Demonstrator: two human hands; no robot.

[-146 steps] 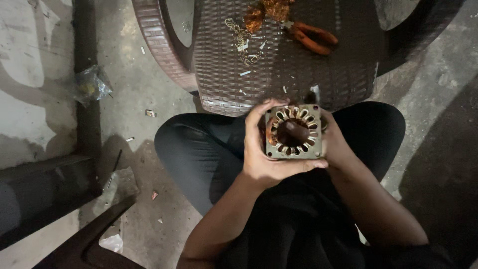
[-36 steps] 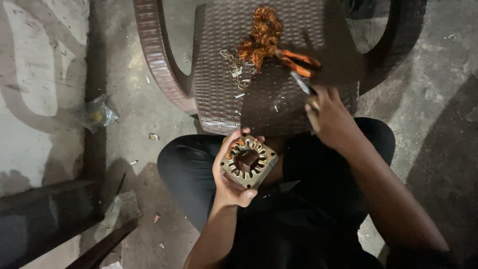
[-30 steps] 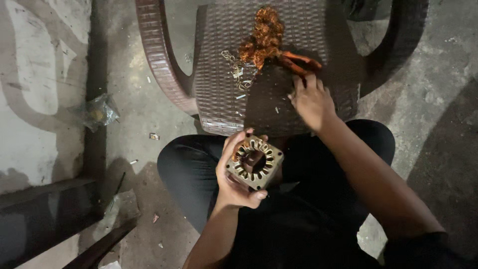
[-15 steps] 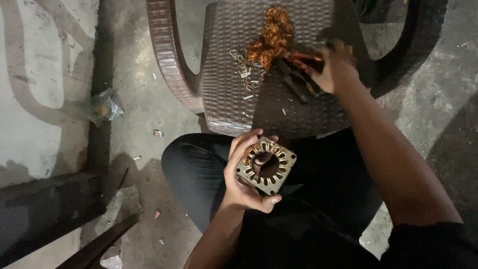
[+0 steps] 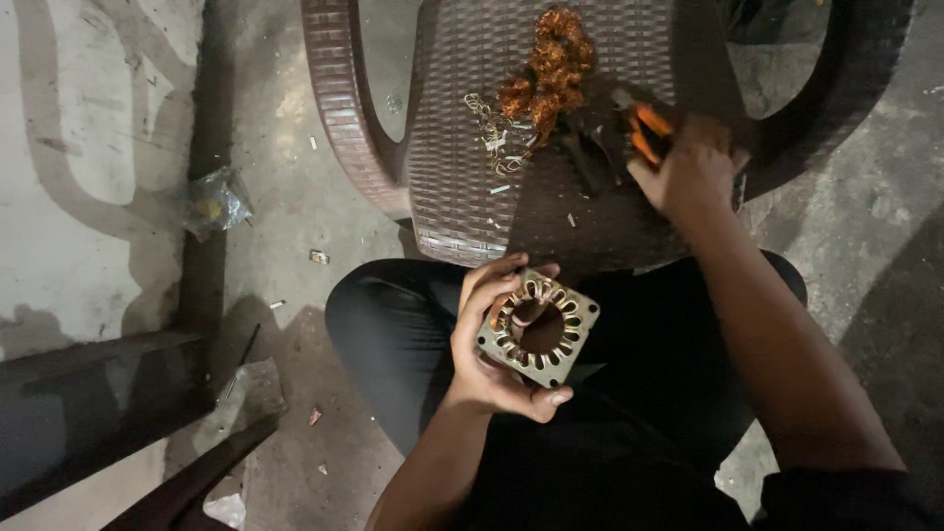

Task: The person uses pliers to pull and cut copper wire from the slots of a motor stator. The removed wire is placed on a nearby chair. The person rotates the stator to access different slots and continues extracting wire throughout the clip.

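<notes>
While a brown woven-pattern plastic chair [image 5: 462,147] serves as the work surface, a seated person in dark trousers works over a bare concrete floor [image 5: 285,197] in dim light, with deep shadows falling across the right side of the seat. A pale wall or slab [image 5: 79,147] runs along the left of the scene, and a crumpled clear plastic bag [image 5: 216,202] lies on the floor beside it, with small scraps scattered nearby.

The left hand [image 5: 492,349] is closed around a square metal motor stator [image 5: 539,327], fingers wrapped over its near and far edges, holding it above the lap just in front of the seat's front edge. The stator is tilted, its round bore facing up toward the camera and slightly to the right; being square, it has no clear long axis, and one corner points toward the chair.

The right hand [image 5: 688,177] reaches onto the seat near its right side and is clenched on orange-handled pliers [image 5: 644,133], whose handles point toward the back of the seat. Just left of them, at the middle back of the seat, lies a tangle of copper wire [image 5: 551,69], with short pale wire clippings [image 5: 489,128] toward the seat's centre.
</notes>
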